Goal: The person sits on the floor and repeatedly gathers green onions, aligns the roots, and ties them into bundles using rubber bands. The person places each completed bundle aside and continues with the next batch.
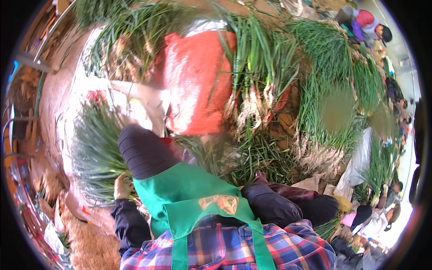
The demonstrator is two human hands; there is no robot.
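My left hand [123, 186] is at the lower left, against the base of a large pile of green onions [96, 148] beside my bent knee; whether its fingers close on any stalks cannot be told. My right hand is out of view. In front of me lies a red woven sack [199, 81]. To its right, a bunch of green onions [251, 101] has pale, rooty ends towards me, and another bunch [128, 54] lies at its upper left. Cut green leaves [266, 162] are scattered between the sack and my legs.
Larger heaps of green onions [324, 67] extend along the right. A white plastic sheet [361, 158] lies by them. Several people sit or bend at the far right. A brown fibrous heap [87, 239] is at the lower left, and a metal rail [33, 62] stands at the left.
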